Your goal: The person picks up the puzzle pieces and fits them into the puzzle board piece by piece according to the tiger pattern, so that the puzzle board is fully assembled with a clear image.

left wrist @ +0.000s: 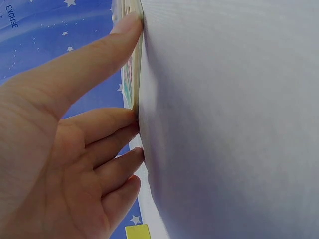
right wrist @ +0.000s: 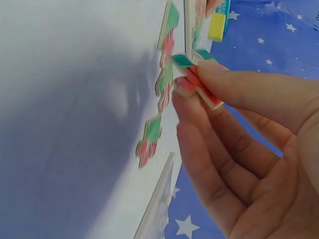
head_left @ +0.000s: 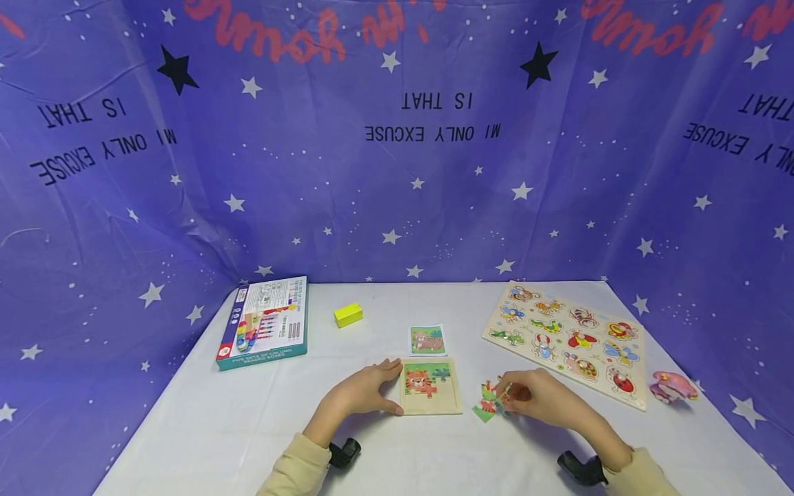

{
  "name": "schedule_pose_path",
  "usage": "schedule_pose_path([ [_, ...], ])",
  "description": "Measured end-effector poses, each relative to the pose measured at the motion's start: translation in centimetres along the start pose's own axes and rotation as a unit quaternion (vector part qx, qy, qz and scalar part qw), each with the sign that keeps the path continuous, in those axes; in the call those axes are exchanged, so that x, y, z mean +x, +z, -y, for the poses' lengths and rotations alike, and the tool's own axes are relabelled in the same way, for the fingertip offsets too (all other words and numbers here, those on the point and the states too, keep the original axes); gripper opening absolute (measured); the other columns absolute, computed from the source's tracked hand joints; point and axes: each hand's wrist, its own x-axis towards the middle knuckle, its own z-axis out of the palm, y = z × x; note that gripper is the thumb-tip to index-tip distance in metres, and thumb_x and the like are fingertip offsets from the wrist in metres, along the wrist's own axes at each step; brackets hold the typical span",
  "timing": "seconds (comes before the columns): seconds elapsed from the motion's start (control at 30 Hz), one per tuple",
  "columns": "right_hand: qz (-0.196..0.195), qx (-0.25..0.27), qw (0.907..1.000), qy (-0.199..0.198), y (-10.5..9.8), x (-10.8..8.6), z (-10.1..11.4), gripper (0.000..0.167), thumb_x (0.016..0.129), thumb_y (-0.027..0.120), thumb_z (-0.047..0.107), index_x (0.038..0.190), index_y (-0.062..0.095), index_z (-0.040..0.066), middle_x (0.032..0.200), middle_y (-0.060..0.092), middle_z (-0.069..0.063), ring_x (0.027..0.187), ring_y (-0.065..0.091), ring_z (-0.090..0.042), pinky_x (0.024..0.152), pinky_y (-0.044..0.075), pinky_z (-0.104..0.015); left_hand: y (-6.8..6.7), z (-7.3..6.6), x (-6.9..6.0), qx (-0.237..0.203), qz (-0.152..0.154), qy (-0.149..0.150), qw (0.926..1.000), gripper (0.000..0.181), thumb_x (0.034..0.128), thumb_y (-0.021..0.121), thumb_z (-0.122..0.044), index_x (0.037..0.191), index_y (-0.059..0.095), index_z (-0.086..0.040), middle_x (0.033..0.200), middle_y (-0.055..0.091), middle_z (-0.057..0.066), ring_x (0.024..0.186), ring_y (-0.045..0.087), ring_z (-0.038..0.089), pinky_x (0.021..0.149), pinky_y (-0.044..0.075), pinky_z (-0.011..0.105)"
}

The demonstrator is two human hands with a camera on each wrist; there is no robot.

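A square wooden puzzle tray [head_left: 430,409] holds several joined pieces showing a tiger's head and some green. My left hand [head_left: 367,389] rests at its left edge, thumb and fingertips touching the frame; in the left wrist view the left hand [left wrist: 75,129] has its fingers fairly straight. Right of the tray, my right hand [head_left: 538,397] is over a small group of loose pieces [head_left: 485,411]. In the right wrist view the right hand [right wrist: 249,134] pinches a red and green piece [right wrist: 203,90] between thumb and fingertips, with loose pieces [right wrist: 153,128] on the cloth beside it.
Behind the tray lies a picture card [head_left: 428,340]. A yellow block [head_left: 349,315] and a boxed bead set [head_left: 263,324] are at the back left. On the right are an insect puzzle board [head_left: 567,339] and a pink toy [head_left: 673,387].
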Motion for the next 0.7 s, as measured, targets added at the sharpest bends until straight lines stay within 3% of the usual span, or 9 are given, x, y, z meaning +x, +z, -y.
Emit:
schedule_pose_path([
  [0.3, -0.012, 0.02, 0.9996, 0.015, 0.8, 1.4, 1.0, 0.02, 0.089, 0.069, 0.008, 0.109, 0.069, 0.009, 0.083, 0.067, 0.005, 0.061, 0.058, -0.005, 0.053, 0.05, -0.022, 0.0, 0.0, 0.0, -0.004, 0.002, -0.003, 1.0, 0.089, 0.074, 0.08, -0.043, 0.145, 0.042, -0.003, 0.152, 0.036, 0.01, 0.141, 0.029, 0.031, 0.115, 0.025, 0.046],
  [0.7, -0.033, 0.009, 0.9993, 0.015, 2.1, 3.2, 1.5, 0.015, 0.086, 0.072, 0.009, 0.1, 0.069, 0.014, 0.083, 0.068, 0.007, 0.069, 0.06, -0.004, 0.059, 0.051, -0.023, -0.1, -0.2, -0.1, -0.004, 0.001, -0.004, 1.0, 0.089, 0.0742, 0.08, -0.042, 0.144, 0.042, -0.002, 0.152, 0.037, 0.011, 0.141, 0.029, 0.032, 0.115, 0.025, 0.047],
])
